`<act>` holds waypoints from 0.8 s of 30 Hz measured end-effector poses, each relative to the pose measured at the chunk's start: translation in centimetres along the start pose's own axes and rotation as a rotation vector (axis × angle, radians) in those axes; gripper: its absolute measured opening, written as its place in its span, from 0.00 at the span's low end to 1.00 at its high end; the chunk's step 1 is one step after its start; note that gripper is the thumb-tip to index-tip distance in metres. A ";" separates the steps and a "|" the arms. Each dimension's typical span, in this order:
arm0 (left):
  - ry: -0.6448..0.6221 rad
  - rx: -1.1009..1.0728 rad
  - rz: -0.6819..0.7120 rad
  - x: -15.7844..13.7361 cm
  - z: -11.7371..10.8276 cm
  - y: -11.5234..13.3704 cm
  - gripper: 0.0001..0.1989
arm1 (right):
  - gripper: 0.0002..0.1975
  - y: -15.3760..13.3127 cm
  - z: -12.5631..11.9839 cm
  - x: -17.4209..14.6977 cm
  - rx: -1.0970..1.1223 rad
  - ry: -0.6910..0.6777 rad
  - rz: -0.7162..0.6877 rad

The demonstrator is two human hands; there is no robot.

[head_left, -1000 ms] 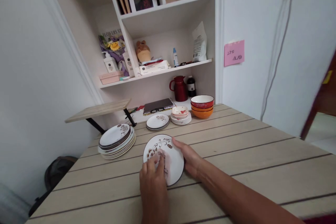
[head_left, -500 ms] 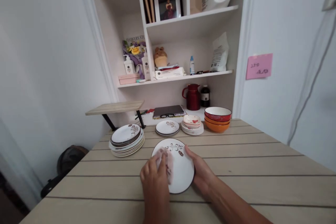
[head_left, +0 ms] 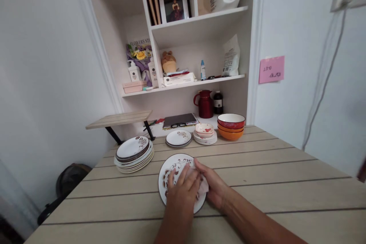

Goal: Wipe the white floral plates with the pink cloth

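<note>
A white plate [head_left: 178, 160] with a dark rim and brown flower pattern is held above the front middle of the wooden table. On its right rim my right hand [head_left: 213, 185] has a grip, thumb on the upper face and fingers passing underneath, partly hidden. My left hand [head_left: 183, 192] lies over the plate with fingers somewhat spread, pressing a pale pink cloth [head_left: 203, 186] against its right half. Much of the cloth is covered by the left fingers.
Behind stand a tall plate stack [head_left: 134, 156], smaller patterned plates [head_left: 177, 137], small dishes [head_left: 205, 137] and stacked bowls [head_left: 231, 127]. A low wooden riser [head_left: 120, 118] is at the back left. A closed laptop [head_left: 180, 119] and red jug [head_left: 205, 105] sit in the shelf's bottom.
My left hand has slid the cloth from the plate's left side to its right side, uncovering the flower pattern. My right hand keeps its grip on the rim. The view has shifted slightly.
</note>
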State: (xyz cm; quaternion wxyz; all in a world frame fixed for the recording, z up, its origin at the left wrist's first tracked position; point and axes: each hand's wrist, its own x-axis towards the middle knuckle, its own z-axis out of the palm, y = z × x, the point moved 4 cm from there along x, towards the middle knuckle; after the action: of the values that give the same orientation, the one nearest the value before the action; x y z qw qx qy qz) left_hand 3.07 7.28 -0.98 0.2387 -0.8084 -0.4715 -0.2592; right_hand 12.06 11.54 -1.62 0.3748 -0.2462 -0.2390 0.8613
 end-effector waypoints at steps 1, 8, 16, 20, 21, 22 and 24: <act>-0.050 -0.003 0.001 0.7 -0.3 -0.3 0.19 | 0.28 -0.1 0.1 0.1 0.024 -0.014 -0.020; -0.066 0.105 -0.170 5.6 -0.8 -2.6 0.24 | 0.24 -1.9 -0.4 1.1 0.148 0.003 -0.208; 0.002 0.233 -0.329 5.0 0.0 -3.2 0.23 | 0.26 -3.3 -1.4 0.6 0.148 0.189 -0.202; 0.079 0.264 -0.321 4.8 -1.2 -2.9 0.18 | 0.26 -3.7 -1.8 0.6 0.176 0.222 -0.216; 0.091 0.257 -0.318 4.7 -1.3 -2.7 0.17 | 0.26 -3.9 -2.0 0.6 0.189 0.220 -0.221; 0.091 0.243 -0.307 4.7 -1.3 -2.5 0.16 | 0.25 -4.1 -2.1 0.6 0.208 0.214 -0.238; 0.069 0.197 -0.248 4.5 -0.9 -1.9 0.17 | 0.23 -4.7 -2.4 0.5 0.244 0.190 -0.296</act>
State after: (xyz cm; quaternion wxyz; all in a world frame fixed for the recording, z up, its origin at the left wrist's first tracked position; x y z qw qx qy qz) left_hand 3.16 10.43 2.86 0.2989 -0.7073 -0.5824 -0.2667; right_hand 15.66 15.33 -0.76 0.5452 -0.2412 -0.1302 0.7922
